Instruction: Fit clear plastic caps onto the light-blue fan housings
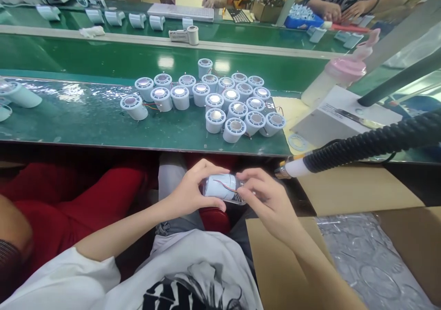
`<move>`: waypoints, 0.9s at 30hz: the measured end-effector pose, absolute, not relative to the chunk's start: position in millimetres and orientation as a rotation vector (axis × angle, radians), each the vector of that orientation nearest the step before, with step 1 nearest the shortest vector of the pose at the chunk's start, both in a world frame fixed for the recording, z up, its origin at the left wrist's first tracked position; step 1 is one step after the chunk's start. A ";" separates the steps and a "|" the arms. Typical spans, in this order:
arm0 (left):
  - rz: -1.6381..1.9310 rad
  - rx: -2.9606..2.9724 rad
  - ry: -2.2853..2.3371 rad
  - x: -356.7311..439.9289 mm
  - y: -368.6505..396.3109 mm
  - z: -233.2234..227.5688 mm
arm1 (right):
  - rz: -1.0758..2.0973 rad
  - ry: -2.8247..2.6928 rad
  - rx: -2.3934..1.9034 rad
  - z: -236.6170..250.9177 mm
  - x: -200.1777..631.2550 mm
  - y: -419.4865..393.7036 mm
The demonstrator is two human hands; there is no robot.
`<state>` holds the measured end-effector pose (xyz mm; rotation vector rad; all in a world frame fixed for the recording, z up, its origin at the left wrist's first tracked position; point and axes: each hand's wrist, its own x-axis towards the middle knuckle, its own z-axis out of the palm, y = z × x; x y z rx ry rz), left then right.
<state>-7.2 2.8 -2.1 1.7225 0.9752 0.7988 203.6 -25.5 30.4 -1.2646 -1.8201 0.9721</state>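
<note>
My left hand (198, 188) is wrapped round a pale-blue cylindrical housing (220, 186), lying sideways above my lap, with clear plastic around it. Thin red and dark wires (226, 187) run along its side toward the right end. At that end the fingertips of my right hand (263, 193) are closed together on the wires, beside the clear rim; the exact contact is partly hidden. On the bench in front stand several similar pale-blue housings (215, 119), upright with ribbed round tops and shiny centres, some with wires trailing out.
A black corrugated hose (372, 138) reaches in from the right, its tip near my right hand. Below it an open cardboard box (289, 264) holds clear plastic pieces (379, 259). A pink-lidded bottle (330, 78) stands at the bench's right. Co-workers sit across the green conveyor (113, 55).
</note>
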 end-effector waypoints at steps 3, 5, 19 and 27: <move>0.772 1.827 0.923 -5.3 1.5 -8.9 | 1.111 -1.596 -1.290 27.9 208.0 -23.4; 0.690 1.745 0.845 -4.1 1.1 -7.4 | 1.186 -1.442 -1.280 25.6 211.6 -21.9; 0.529 1.290 0.792 -11.0 -0.7 17.6 | 1.028 -1.899 -1.103 19.7 222.0 -33.5; 0.618 1.546 0.712 -14.9 -1.7 21.5 | 1.336 -1.659 -1.113 27.6 221.1 -35.6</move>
